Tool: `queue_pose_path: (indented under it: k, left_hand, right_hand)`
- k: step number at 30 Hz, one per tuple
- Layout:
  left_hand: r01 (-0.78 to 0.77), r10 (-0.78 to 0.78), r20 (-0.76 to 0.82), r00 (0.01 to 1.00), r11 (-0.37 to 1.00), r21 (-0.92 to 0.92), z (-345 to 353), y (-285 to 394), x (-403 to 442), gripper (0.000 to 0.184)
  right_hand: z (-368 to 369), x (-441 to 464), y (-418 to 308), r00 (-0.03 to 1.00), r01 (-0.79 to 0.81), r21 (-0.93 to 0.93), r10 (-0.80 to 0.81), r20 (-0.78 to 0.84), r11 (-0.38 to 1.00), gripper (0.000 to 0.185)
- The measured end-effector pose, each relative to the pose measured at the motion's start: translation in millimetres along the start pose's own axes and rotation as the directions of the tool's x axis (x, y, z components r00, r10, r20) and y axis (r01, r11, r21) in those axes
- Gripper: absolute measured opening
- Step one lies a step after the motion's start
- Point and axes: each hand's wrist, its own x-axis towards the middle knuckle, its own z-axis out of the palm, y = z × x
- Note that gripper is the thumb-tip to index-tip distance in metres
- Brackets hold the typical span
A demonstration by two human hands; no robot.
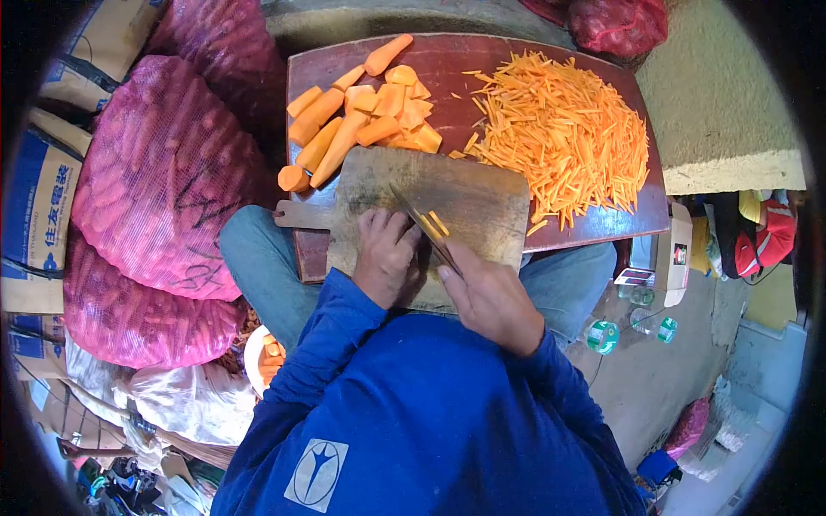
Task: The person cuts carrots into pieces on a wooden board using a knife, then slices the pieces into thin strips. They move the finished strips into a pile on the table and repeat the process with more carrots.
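Note:
A worn wooden cutting board [482, 185] lies across my lap and the table's near edge. My right hand [495, 297] is closed around the handle of a knife [416, 212], its blade slanting to the upper left over the board. Beside the blade are a few thin carrot strips [439, 224]. On the board's left half rests my left hand [383, 254], fingers curled down close to the blade; whatever is under them is hidden. Beyond the board are peeled carrots and carrot chunks [353, 129] at the left and a large heap of shredded carrot [568, 138] at the right.
The dark red table [456, 64] carries the carrots. Big pink mesh sacks [163, 181] crowd the left, near cardboard boxes [39, 198]. Low at the left, a white container [255, 361] holds carrot pieces. Plastic bottles [602, 335] lie on the floor at the right.

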Motion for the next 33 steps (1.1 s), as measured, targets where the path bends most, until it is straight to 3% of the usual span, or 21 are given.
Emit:
queue_pose_path:
  k: [6, 8, 12, 14, 18, 24, 26, 33]
  left_hand:
    - [0.009, -0.01, -0.04, 0.999, 1.0, -0.006, 5, -5, -3, 0.038]
    - [-0.005, 0.005, -0.007, 1.0, 1.0, -0.01, 3, -7, -4, 0.037]
    - [0.019, -0.02, -0.027, 0.999, 0.999, -0.036, 6, -4, -4, 0.039]
    - [0.017, -0.02, -0.049, 0.999, 0.998, -0.061, 4, -5, -5, 0.039]
    - [0.045, -0.046, -0.025, 0.999, 0.998, -0.051, 7, -6, -7, 0.038]
    - [0.025, -0.027, -0.056, 0.998, 0.999, -0.04, 3, -4, -4, 0.037]
    - [0.033, -0.036, -0.06, 0.998, 0.998, -0.051, 3, -3, -5, 0.038]
    - [0.02, -0.023, -0.051, 0.998, 0.998, -0.055, 6, -6, -5, 0.039]
  right_hand:
    - [-12, -8, -6, 0.995, 0.088, 0.065, -0.085, -0.048, 0.994, 0.035]
    - [-9, -8, -7, 0.997, -0.071, 0.056, 0.069, 0.035, 0.996, 0.039]
    - [-5, 10, -3, 0.999, -0.033, 0.015, 0.032, 0.043, 0.999, 0.039]
    - [-9, 3, -7, 0.999, 0.041, 0.083, -0.038, -0.036, 0.996, 0.038]
    - [-7, -7, -6, 0.998, -0.049, 0.035, 0.048, 0.051, 0.998, 0.037]
    - [-5, 8, -2, 0.999, 0.035, 0.024, -0.035, 0.037, 0.999, 0.036]
    - [-7, -5, -2, 0.992, 0.119, 0.084, -0.115, -0.045, 0.989, 0.036]
    - [-1, 12, -4, 0.999, 0.042, 0.033, -0.041, -0.028, 0.999, 0.036]
